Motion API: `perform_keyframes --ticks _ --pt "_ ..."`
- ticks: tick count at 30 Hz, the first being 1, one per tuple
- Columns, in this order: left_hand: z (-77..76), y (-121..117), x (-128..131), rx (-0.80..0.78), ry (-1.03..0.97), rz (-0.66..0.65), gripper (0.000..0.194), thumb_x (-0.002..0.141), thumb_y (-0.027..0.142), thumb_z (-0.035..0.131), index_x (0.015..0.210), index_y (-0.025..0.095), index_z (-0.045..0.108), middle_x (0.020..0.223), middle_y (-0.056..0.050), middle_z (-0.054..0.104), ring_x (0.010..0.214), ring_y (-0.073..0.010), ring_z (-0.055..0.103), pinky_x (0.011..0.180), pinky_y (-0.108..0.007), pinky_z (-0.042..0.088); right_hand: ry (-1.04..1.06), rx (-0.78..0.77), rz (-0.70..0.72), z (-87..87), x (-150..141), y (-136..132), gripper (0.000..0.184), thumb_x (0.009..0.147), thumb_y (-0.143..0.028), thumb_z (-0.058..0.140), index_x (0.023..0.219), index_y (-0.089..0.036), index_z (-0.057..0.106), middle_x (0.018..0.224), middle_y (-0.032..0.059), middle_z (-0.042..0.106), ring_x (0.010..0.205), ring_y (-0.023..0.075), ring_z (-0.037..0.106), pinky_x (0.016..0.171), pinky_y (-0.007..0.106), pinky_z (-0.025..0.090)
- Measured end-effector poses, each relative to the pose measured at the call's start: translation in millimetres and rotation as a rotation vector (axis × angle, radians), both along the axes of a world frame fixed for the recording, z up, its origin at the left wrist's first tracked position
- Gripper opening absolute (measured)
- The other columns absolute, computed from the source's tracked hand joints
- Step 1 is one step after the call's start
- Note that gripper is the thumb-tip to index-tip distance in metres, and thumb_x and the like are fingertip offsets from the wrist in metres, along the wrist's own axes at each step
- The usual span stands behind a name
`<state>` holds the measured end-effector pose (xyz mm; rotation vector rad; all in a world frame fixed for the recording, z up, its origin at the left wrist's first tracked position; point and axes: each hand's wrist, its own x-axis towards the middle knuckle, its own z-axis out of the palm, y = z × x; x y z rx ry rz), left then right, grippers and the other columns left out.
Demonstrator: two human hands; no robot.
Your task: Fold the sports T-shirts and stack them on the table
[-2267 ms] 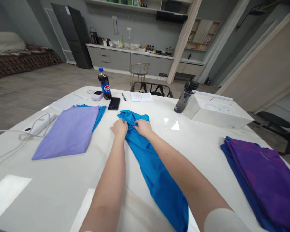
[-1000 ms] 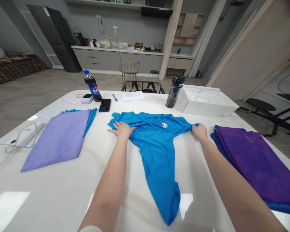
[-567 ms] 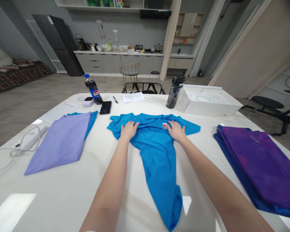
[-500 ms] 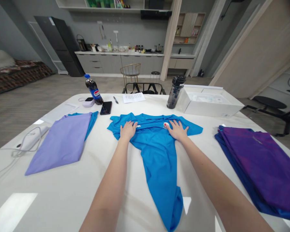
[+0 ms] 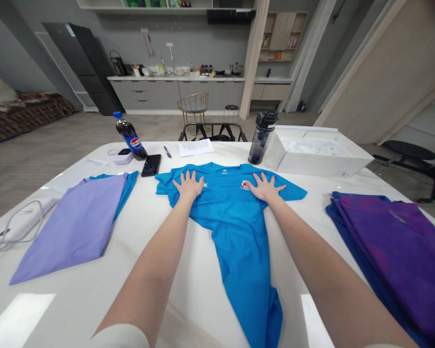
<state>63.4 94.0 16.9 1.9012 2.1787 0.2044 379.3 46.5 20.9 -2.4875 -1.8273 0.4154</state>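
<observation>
A blue T-shirt lies in front of me, its chest and sleeves spread across the table and its lower part bunched narrow toward me. My left hand rests flat on the left side of the chest, fingers spread, beside white lettering. On the right side of the chest lies my right hand, also flat with fingers apart, next to a small red and white badge. The neckline shows at the far edge between the hands. Neither hand grips the cloth.
Left on the white table are a folded lilac shirt, a power strip, a cola bottle and a phone. A dark tumbler, a white box and folded purple shirts stand or lie right.
Both hands have spread their fingers wider on the shirt. The upper chest and collar now lie flatter, with the neckline showing. My view has shifted slightly.
</observation>
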Motion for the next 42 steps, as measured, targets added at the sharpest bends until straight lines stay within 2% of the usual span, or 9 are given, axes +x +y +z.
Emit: perform_keyframes --ticks 7,11,14,19,23,30,35,39,42 --pt "-9.9 -2.0 -1.4 0.084 0.028 -0.056 0.078 0.097 0.069 0.021 0.163 0.029 0.028 0.172 -0.007 0.017 0.159 -0.0385 0.008 0.120 -0.075 0.003 -0.038 0.026 0.070 -6.3 12.4 9.6 0.093 0.085 -0.090 0.007 0.165 -0.044 0.014 0.174 -0.0029 0.005 0.156 0.0462 -0.001 0.110 0.084 -0.002" --pt "-8.1 -33.5 -4.9 0.259 0.036 -0.485 0.064 0.104 0.055 0.023 0.162 0.029 0.032 0.170 -0.005 0.027 0.158 -0.0281 0.020 0.128 -0.059 0.007 -0.036 0.055 0.067 -7.0 12.6 7.9 0.093 0.085 -0.090 0.007 0.164 -0.043 0.018 0.174 -0.0023 0.007 0.156 0.0457 0.001 0.111 0.084 -0.001" --pt "-9.4 -60.8 0.5 0.236 0.030 -0.728 0.060 0.106 0.053 0.021 0.158 0.031 0.041 0.167 -0.002 0.035 0.155 -0.0221 0.028 0.129 -0.048 0.012 -0.036 0.089 0.070 -3.9 7.6 4.3 0.090 0.088 -0.088 0.011 0.164 -0.041 0.024 0.173 -0.0009 0.012 0.155 0.0448 0.005 0.112 0.082 0.001" --pt "-9.1 -80.5 11.7 0.168 0.060 -0.611 0.062 0.104 0.061 0.024 0.160 0.036 0.036 0.169 0.001 0.027 0.158 -0.0247 0.020 0.129 -0.049 0.011 -0.050 0.378 0.077 9.5 -9.4 -19.1 0.069 0.104 -0.059 0.013 0.152 -0.024 0.049 0.161 0.0113 0.042 0.146 0.0355 0.030 0.118 0.069 0.011" --pt "-6.0 -81.1 14.1 0.149 0.053 -0.609 0.062 0.103 0.060 0.025 0.160 0.036 0.036 0.170 0.001 0.027 0.158 -0.0246 0.020 0.128 -0.047 0.011 -0.027 0.532 0.083 13.9 -20.7 -69.6 0.057 0.106 -0.051 0.025 0.121 -0.019 0.069 0.133 0.0166 0.063 0.126 0.0328 0.049 0.112 0.055 0.028" --pt "5.8 -88.8 17.0 0.200 0.059 -0.568 0.056 0.104 0.052 0.032 0.153 0.031 0.048 0.164 -0.004 0.039 0.154 -0.0263 0.029 0.128 -0.052 0.010 0.095 0.373 0.053 1.5 -25.0 -182.1 0.053 0.093 -0.069 0.053 0.110 -0.021 0.068 0.106 0.0102 0.070 0.103 0.0292 0.063 0.085 0.039 0.044" --pt "25.7 -116.8 32.2 0.321 0.033 -0.626 0.048 0.105 0.041 0.034 0.130 0.019 0.067 0.138 -0.015 0.064 0.140 -0.0296 0.046 0.128 -0.055 0.006 0.152 0.216 0.029 9.5 -33.8 -214.5 0.035 0.093 -0.054 0.061 0.104 -0.022 0.069 0.099 0.0065 0.073 0.096 0.0268 0.066 0.078 0.035 0.043" --pt "35.7 -149.1 62.6 0.260 -0.160 -0.579 0.053 0.103 0.044 0.033 0.147 0.021 0.053 0.148 -0.012 0.058 0.143 -0.0290 0.043 0.125 -0.057 0.015 0.174 0.333 0.148 22.1 -50.7 -224.9 0.020 0.096 -0.040 0.059 0.099 -0.023 0.068 0.109 0.0072 0.073 0.108 0.0279 0.062 0.085 0.037 0.042" --pt "47.0 -171.5 78.5 0.090 -0.253 -0.701 0.072 0.092 0.034 0.048 0.161 0.024 0.032 0.156 -0.009 0.050 0.148 -0.0283 0.038 0.121 -0.053 0.025 0.207 0.487 0.359 35.0 -69.3 -241.2 0.018 0.100 -0.038 0.056 0.100 -0.023 0.066 0.109 0.0071 0.074 0.110 0.0279 0.060 0.092 0.041 0.040"
